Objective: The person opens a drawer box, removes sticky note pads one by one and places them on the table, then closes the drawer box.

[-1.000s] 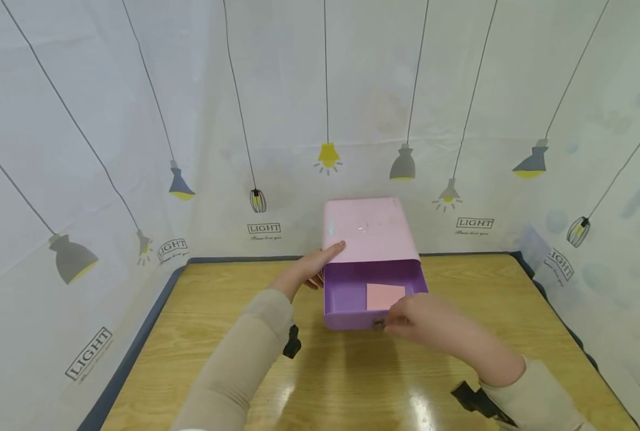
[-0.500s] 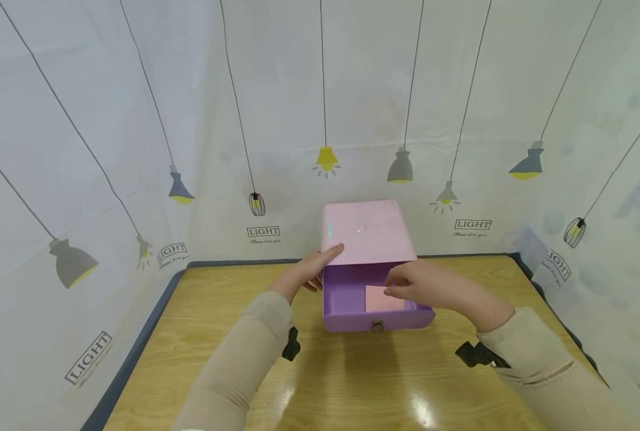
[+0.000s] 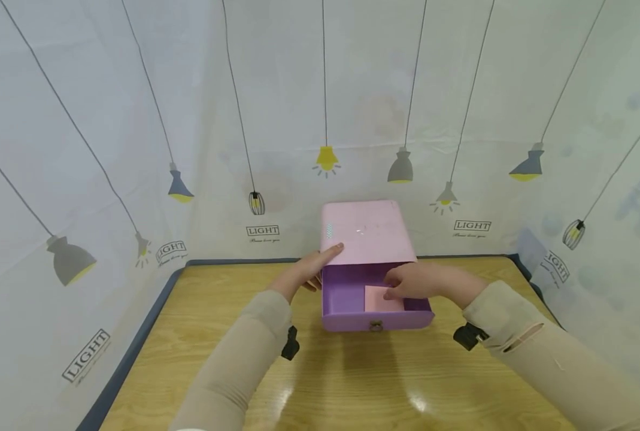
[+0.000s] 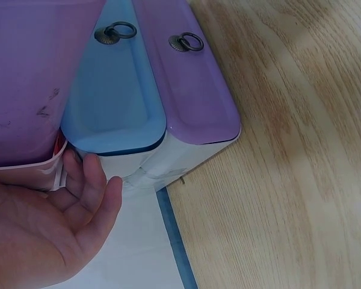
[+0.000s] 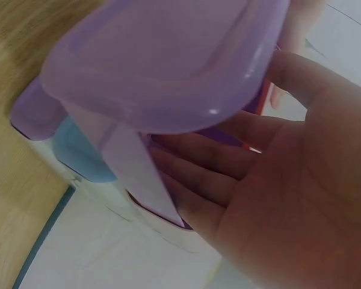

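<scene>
A small drawer cabinet with a pink top (image 3: pixel 370 230) stands at the table's far side. Its uppermost purple drawer (image 3: pixel 352 321) is pulled out, and a pink square of paper (image 3: pixel 375 299) lies inside. My left hand (image 3: pixel 310 269) rests at the cabinet's left edge, thumb on the top and fingers loosely bent along the side. Reaching over the drawer's right wall, my right hand (image 3: pixel 422 280) has its thumb and fingertips at the paper. In the right wrist view its longer fingers (image 5: pixel 198 174) extend into the drawer, their tips partly hidden.
Below the pulled-out drawer, a blue drawer (image 4: pixel 114 78) and another purple drawer (image 4: pixel 195 90) are pushed in, each with a metal ring pull. The cabinet stands on a wooden table (image 3: pixel 233 305). Behind it hangs a white cloth (image 3: pixel 287 108) printed with lamps.
My right hand has moved from the drawer's front pull, up over the right wall and down to the paper inside. My left hand stays on the cabinet.
</scene>
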A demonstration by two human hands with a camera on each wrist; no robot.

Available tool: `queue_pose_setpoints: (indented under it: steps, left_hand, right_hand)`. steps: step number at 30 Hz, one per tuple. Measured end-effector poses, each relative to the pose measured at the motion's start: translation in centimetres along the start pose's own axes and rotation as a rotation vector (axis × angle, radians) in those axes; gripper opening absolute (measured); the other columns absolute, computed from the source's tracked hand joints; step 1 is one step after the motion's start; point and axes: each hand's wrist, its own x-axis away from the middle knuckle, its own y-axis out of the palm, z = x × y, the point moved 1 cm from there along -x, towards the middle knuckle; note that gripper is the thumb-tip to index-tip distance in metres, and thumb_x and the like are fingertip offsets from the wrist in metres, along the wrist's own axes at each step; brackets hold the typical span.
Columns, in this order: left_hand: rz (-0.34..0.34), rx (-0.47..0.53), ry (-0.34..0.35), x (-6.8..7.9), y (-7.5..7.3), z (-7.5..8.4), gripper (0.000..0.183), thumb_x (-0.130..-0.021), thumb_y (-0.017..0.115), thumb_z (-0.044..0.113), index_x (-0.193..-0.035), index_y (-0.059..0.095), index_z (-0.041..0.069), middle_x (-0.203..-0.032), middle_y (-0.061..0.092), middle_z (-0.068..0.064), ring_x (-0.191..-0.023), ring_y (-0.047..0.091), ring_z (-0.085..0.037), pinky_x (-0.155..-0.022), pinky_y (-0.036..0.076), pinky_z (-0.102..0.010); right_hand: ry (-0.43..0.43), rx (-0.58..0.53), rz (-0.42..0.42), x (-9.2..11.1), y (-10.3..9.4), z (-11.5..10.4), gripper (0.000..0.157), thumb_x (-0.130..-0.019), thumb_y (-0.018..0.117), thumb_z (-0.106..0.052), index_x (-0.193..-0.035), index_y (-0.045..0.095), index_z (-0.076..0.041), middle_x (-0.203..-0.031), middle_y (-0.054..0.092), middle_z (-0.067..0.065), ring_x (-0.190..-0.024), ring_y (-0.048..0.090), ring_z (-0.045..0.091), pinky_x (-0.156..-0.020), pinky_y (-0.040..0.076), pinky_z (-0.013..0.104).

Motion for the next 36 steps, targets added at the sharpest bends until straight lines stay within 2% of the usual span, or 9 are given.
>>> queue_pose_setpoints:
  steps: [4,12,18,23,29,36]
  left_hand:
    - [-0.004,0.006,0.002,0.2,0.1,0.1,0.103,-0.081,0.036,0.085,-0.139,0.042,0.0,-0.101,0.06,-0.018,-0.086,0.063,-0.032,-0.083,0.051,-0.05]
    - [0.001,-0.003,-0.001,0.0,0.0,0.0,0.103,-0.08,0.035,0.086,-0.138,0.043,0.0,-0.1,0.061,-0.018,-0.086,0.063,-0.032,-0.076,0.052,-0.045]
    - [0.001,0.004,-0.002,-0.1,0.0,-0.2,0.104,-0.08,0.035,0.086,-0.139,0.042,0.0,-0.101,0.061,-0.018,-0.086,0.063,-0.032,-0.078,0.052,-0.046]
    - [0.001,0.009,-0.001,0.0,-0.1,-0.1,0.102,-0.081,0.036,0.085,-0.138,0.044,0.0,-0.101,0.061,-0.018,-0.087,0.062,-0.033,-0.079,0.051,-0.048]
    - [-0.008,0.012,0.004,-0.3,-0.1,-0.1,0.1,-0.081,0.036,0.085,-0.136,0.048,0.001,-0.099,0.062,-0.017,-0.09,0.063,-0.035,-0.077,0.052,-0.046]
    - [-0.009,0.017,-0.002,-0.4,0.0,-0.1,0.101,-0.08,0.037,0.085,-0.135,0.049,0.001,-0.099,0.062,-0.017,-0.09,0.063,-0.036,-0.083,0.051,-0.05]
  right_hand:
    - [0.0,0.024,-0.014,-0.2,0.3,0.0,0.043,-0.095,0.06,-0.033,-0.123,0.063,0.0,-0.12,0.064,0.014,-0.116,0.057,0.033,-0.097,0.044,0.048]
    - [-0.008,0.006,-0.004,-0.4,0.4,-0.1,0.033,-0.095,0.061,-0.032,-0.111,0.066,-0.004,-0.108,0.066,0.008,-0.103,0.061,0.026,-0.09,0.048,0.045]
    - [-0.021,-0.069,0.007,0.1,-0.4,-0.5,0.022,-0.094,0.061,-0.029,-0.101,0.066,-0.008,-0.095,0.063,0.001,-0.089,0.059,0.017,-0.08,0.05,0.039]
    - [-0.065,-0.113,0.019,0.6,-0.9,-0.8,0.014,-0.093,0.064,-0.023,-0.093,0.065,-0.009,-0.088,0.06,0.0,-0.08,0.056,0.015,-0.073,0.049,0.034]
    - [-0.108,-0.121,0.059,1.1,-0.3,-0.3,0.005,-0.092,0.064,-0.012,-0.092,0.068,-0.009,-0.088,0.061,-0.002,-0.079,0.054,0.013,-0.073,0.048,0.033]
    - [-0.204,-0.092,0.169,1.7,0.8,0.2,0.01,-0.088,0.067,-0.003,-0.094,0.073,-0.009,-0.093,0.066,-0.004,-0.087,0.061,0.014,-0.079,0.051,0.035]
